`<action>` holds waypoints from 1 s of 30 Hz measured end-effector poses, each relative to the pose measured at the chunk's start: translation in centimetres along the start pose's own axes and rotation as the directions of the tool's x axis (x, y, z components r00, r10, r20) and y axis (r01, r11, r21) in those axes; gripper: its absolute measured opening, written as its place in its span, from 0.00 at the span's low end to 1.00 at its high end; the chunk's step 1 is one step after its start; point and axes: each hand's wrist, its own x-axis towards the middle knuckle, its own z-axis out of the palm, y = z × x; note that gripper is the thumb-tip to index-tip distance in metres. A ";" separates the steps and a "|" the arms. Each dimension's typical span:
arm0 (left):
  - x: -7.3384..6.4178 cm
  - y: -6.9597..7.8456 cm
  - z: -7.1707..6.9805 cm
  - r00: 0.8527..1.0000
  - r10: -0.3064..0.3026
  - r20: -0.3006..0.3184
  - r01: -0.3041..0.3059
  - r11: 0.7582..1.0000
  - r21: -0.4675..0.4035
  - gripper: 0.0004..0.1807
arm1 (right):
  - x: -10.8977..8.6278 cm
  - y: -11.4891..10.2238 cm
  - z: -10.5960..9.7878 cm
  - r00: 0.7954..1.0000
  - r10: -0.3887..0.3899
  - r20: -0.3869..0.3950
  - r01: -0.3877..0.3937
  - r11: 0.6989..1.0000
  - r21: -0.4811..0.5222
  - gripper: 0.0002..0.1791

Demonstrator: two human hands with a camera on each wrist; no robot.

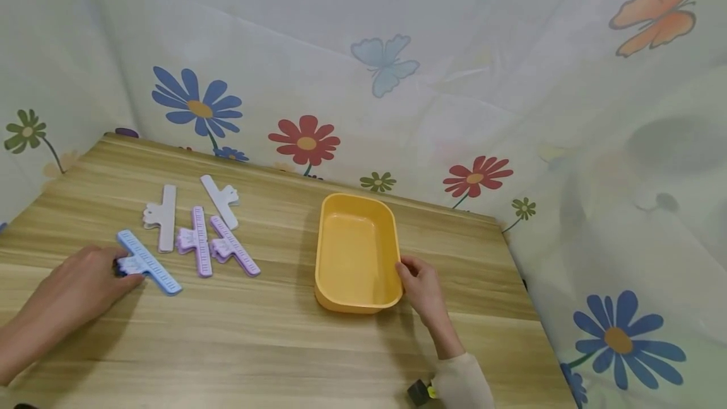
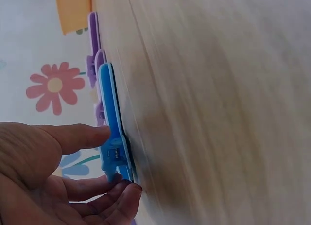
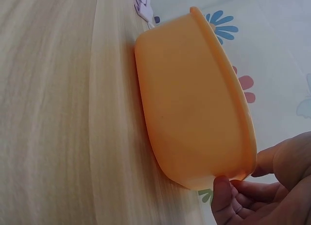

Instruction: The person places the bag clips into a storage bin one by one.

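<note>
With its thumb and curled fingers, my left hand (image 1: 85, 286) pinches the handle side of a blue bag clip (image 1: 152, 264) at the left of the table. The left wrist view shows the thumb on the clip's near face and the spring (image 2: 115, 153) beside it. Two purple clips (image 1: 201, 242) lie just right of the blue one. Behind them are a greyish clip (image 1: 167, 219) and a whiter clip (image 1: 220, 202). My right hand (image 1: 423, 289) grips the right rim of a yellow plastic bin (image 1: 358, 307), which holds nothing. In the right wrist view the bin's outer wall (image 3: 189, 94) fills the middle.
The wood-grain table (image 1: 255, 346) backs onto a pale curtain (image 1: 272, 36) printed with flowers and butterflies, which also rises along both sides. A small black object (image 1: 419, 392) lies near the right sleeve (image 1: 464, 384).
</note>
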 end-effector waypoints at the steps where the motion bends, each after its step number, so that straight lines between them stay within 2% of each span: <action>1: 0.0 0.0 0.0 1.000 -0.002 -0.004 0.002 1.000 -0.003 0.29 | 0.1 -0.1 0.0 1.000 -0.001 0.000 0.001 1.000 -0.001 0.15; 12: -0.2 0.1 -0.7 0.999 -0.005 -0.034 0.004 1.000 -0.024 0.34 | 0.4 -0.5 0.0 1.000 -0.004 0.013 0.004 1.000 -0.007 0.14; 19: -0.6 0.6 -1.1 0.992 0.059 -0.111 -0.065 0.996 -0.055 0.32 | 0.3 -0.3 0.0 1.000 -0.004 0.020 0.004 1.000 0.010 0.14; 25: -1.0 1.6 -1.8 0.996 0.040 -0.083 -0.044 0.998 -0.043 0.32 | 0.2 -0.1 0.0 1.000 -0.004 0.024 0.003 1.000 0.013 0.15; 30: -1.1 2.5 -2.5 0.996 0.054 -0.065 -0.058 0.997 -0.049 0.31 | 0.2 -0.2 0.0 1.000 0.007 0.024 -0.007 1.000 0.003 0.15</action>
